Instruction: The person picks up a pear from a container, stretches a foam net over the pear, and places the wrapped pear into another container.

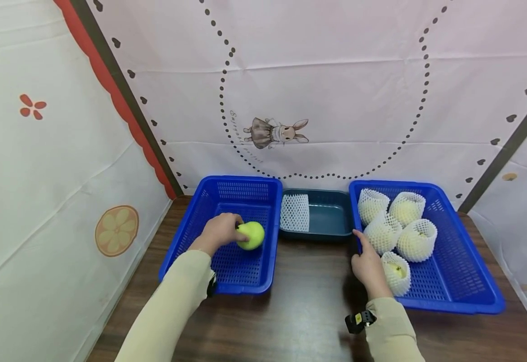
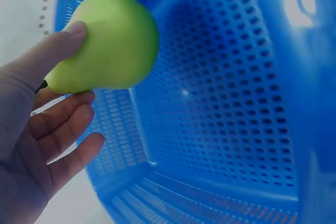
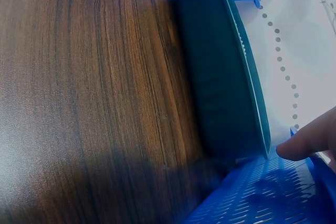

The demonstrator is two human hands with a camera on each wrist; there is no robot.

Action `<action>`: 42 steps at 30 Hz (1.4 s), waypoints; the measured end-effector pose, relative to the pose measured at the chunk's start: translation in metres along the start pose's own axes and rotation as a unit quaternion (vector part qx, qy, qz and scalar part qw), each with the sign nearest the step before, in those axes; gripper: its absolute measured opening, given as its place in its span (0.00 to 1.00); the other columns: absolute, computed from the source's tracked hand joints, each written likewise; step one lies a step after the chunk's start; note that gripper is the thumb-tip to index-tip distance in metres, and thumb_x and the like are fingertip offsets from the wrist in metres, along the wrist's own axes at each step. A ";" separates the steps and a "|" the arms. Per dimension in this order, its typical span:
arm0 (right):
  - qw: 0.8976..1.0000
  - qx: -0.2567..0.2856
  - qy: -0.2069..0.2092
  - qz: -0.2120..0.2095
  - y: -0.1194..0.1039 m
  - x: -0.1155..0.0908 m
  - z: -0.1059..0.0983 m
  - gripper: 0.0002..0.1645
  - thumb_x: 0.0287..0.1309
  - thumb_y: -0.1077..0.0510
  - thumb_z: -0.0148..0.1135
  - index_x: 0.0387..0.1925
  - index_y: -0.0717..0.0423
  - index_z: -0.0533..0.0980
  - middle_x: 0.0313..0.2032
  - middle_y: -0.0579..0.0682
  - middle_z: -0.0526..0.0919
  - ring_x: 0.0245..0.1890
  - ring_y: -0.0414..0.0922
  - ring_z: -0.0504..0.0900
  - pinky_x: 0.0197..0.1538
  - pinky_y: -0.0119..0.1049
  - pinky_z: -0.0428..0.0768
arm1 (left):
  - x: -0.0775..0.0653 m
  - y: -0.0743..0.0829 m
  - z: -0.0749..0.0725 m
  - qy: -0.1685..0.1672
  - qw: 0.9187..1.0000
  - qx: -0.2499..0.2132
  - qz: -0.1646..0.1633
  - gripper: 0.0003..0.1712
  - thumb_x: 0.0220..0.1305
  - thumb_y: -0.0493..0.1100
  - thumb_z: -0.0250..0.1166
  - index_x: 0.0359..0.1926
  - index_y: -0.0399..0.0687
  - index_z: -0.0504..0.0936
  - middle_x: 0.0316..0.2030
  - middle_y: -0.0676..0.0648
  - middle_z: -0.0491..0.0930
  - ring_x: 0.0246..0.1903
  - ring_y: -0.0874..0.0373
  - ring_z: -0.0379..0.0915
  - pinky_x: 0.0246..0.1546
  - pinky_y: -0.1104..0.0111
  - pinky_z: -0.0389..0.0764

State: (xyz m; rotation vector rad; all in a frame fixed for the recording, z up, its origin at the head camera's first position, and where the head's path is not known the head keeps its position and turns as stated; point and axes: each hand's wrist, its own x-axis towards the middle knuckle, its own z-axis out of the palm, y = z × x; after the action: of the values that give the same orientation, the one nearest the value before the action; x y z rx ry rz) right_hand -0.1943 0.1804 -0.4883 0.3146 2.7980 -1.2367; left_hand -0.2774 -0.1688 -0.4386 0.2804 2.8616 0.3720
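My left hand (image 1: 220, 232) pinches a green pear (image 1: 252, 235) inside the left blue basket (image 1: 274, 261). In the left wrist view the thumb lies on the near side of the pear (image 2: 118, 40) and the fingers reach beneath it, near its dark stem. My right hand (image 1: 368, 264) rests at the left rim of the right blue basket (image 1: 464, 281), with one finger stretched forward; its other fingers are partly hidden. Inside that basket sit several pale fruits (image 1: 417, 240) in white foam nets. No fruit shows in the right hand.
Between the baskets stands a dark green tray (image 1: 329, 216) with a flat white foam net (image 1: 294, 213) at its left end. Brown wood-grain table (image 1: 309, 301) lies in front. A printed cloth (image 1: 336, 100) hangs behind and at the sides.
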 end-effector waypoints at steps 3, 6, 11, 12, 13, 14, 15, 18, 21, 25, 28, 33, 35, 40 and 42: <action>1.000 0.000 0.000 0.001 0.000 0.000 0.000 0.37 0.55 0.70 0.42 0.68 0.52 0.54 0.64 0.68 0.58 0.57 0.63 0.64 0.55 0.58 0.64 | -0.002 0.005 -0.005 0.018 1.000 -0.015 0.008 0.30 0.47 0.58 0.71 0.47 0.45 0.80 0.41 0.48 0.80 0.36 0.55 0.74 0.39 0.57 0.76; 1.000 -0.001 -0.003 0.004 0.000 0.001 0.000 0.37 0.56 0.70 0.42 0.68 0.52 0.53 0.64 0.68 0.57 0.57 0.63 0.65 0.54 0.58 0.65 | -0.005 0.009 -0.010 0.040 0.999 -0.031 0.015 0.29 0.46 0.58 0.72 0.46 0.46 0.81 0.40 0.49 0.79 0.36 0.56 0.73 0.39 0.59 0.75; 1.000 -0.002 -0.005 0.007 0.000 0.002 0.001 0.37 0.56 0.69 0.42 0.69 0.51 0.53 0.65 0.68 0.57 0.57 0.63 0.64 0.54 0.58 0.64 | -0.009 0.017 -0.017 0.069 0.992 -0.101 0.014 0.28 0.48 0.55 0.71 0.47 0.47 0.77 0.41 0.48 0.77 0.37 0.55 0.71 0.39 0.60 0.75; 1.000 -0.002 -0.005 0.007 0.000 0.002 0.001 0.37 0.56 0.69 0.42 0.69 0.51 0.53 0.64 0.68 0.57 0.57 0.63 0.64 0.54 0.58 0.64 | -0.009 0.019 -0.019 0.071 0.990 -0.123 0.014 0.27 0.48 0.54 0.71 0.47 0.47 0.76 0.41 0.48 0.77 0.38 0.55 0.72 0.39 0.60 0.75; 1.000 -0.003 -0.004 0.006 0.000 0.002 0.001 0.37 0.56 0.69 0.42 0.68 0.51 0.53 0.64 0.68 0.57 0.57 0.63 0.64 0.54 0.58 0.64 | -0.010 0.021 -0.019 0.072 0.986 -0.148 0.016 0.27 0.49 0.54 0.71 0.47 0.47 0.75 0.42 0.48 0.77 0.38 0.54 0.72 0.40 0.60 0.75; 1.000 -0.003 -0.003 0.006 0.000 0.002 0.001 0.37 0.56 0.69 0.42 0.68 0.51 0.53 0.64 0.68 0.57 0.57 0.63 0.64 0.54 0.58 0.64 | -0.011 0.024 -0.020 0.071 0.982 -0.173 0.019 0.26 0.49 0.53 0.71 0.47 0.48 0.75 0.42 0.47 0.78 0.39 0.54 0.73 0.41 0.60 0.76; 1.000 -0.004 -0.003 0.006 0.000 0.002 0.001 0.37 0.56 0.69 0.42 0.68 0.51 0.53 0.64 0.68 0.57 0.57 0.63 0.65 0.54 0.58 0.64 | -0.012 0.027 -0.021 0.072 0.979 -0.192 0.022 0.26 0.49 0.53 0.71 0.48 0.48 0.75 0.43 0.47 0.77 0.40 0.54 0.73 0.42 0.60 0.76; 1.000 -0.005 -0.003 0.006 0.000 0.002 0.001 0.37 0.56 0.69 0.42 0.68 0.51 0.53 0.64 0.68 0.58 0.57 0.63 0.65 0.54 0.58 0.65 | -0.014 0.038 -0.021 0.077 0.968 -0.239 0.032 0.26 0.48 0.53 0.72 0.47 0.49 0.75 0.44 0.48 0.77 0.43 0.54 0.73 0.43 0.60 0.76; 1.000 -0.003 -0.005 0.008 -0.001 0.002 0.000 0.37 0.57 0.69 0.42 0.69 0.50 0.53 0.64 0.68 0.57 0.56 0.63 0.65 0.54 0.58 0.65 | -0.016 0.050 -0.018 0.095 0.957 -0.273 0.033 0.26 0.47 0.53 0.73 0.46 0.50 0.75 0.44 0.50 0.77 0.43 0.56 0.73 0.43 0.60 0.76; 1.000 -0.003 -0.004 0.008 -0.001 0.002 -0.001 0.37 0.57 0.69 0.42 0.69 0.50 0.53 0.65 0.68 0.57 0.57 0.63 0.65 0.54 0.59 0.64 | -0.017 0.065 -0.011 0.116 0.942 -0.315 0.023 0.26 0.46 0.53 0.73 0.45 0.51 0.75 0.42 0.52 0.77 0.44 0.57 0.72 0.42 0.60 0.76; 1.000 -0.001 -0.005 0.006 -0.001 0.001 -0.001 0.37 0.57 0.69 0.42 0.69 0.51 0.53 0.65 0.67 0.57 0.57 0.64 0.64 0.55 0.59 0.64 | -0.017 0.074 -0.003 0.122 0.931 -0.344 0.015 0.26 0.45 0.54 0.74 0.45 0.53 0.76 0.42 0.53 0.77 0.44 0.57 0.71 0.42 0.60 0.76; 1.000 0.003 -0.003 0.002 -0.002 0.001 -0.001 0.37 0.56 0.70 0.43 0.68 0.51 0.54 0.64 0.68 0.57 0.58 0.64 0.63 0.56 0.59 0.63 | -0.018 0.087 0.010 0.135 0.908 -0.396 0.016 0.27 0.45 0.52 0.74 0.47 0.52 0.76 0.43 0.51 0.76 0.45 0.53 0.71 0.41 0.62 0.77; 1.000 0.005 -0.002 0.002 -0.002 0.001 -0.001 0.37 0.56 0.70 0.43 0.68 0.52 0.54 0.64 0.68 0.58 0.58 0.64 0.64 0.55 0.59 0.63 | -0.018 0.091 0.014 0.140 0.899 -0.414 0.015 0.28 0.46 0.51 0.74 0.48 0.51 0.76 0.44 0.50 0.76 0.46 0.51 0.71 0.40 0.63 0.77; 1.000 0.006 -0.007 0.011 -0.002 0.002 -0.001 0.37 0.57 0.69 0.42 0.69 0.51 0.53 0.64 0.68 0.57 0.56 0.62 0.65 0.54 0.58 0.64 | -0.018 0.104 0.022 0.142 0.879 -0.455 0.014 0.28 0.47 0.49 0.73 0.50 0.48 0.75 0.47 0.48 0.75 0.49 0.51 0.70 0.45 0.62 0.75; 1.000 0.004 -0.010 0.015 -0.001 0.002 -0.001 0.37 0.57 0.69 0.42 0.69 0.50 0.53 0.64 0.68 0.57 0.56 0.62 0.65 0.53 0.58 0.65 | -0.018 0.110 0.026 0.142 0.870 -0.471 0.018 0.27 0.48 0.48 0.73 0.50 0.47 0.76 0.48 0.47 0.76 0.49 0.52 0.69 0.46 0.60 0.75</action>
State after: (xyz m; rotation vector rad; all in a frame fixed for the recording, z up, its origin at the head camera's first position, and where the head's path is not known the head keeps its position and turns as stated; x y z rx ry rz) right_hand -0.1965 0.1805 -0.4869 0.3413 2.7626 -1.2391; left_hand -0.2360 -0.0628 -0.4295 0.0811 2.5247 1.8383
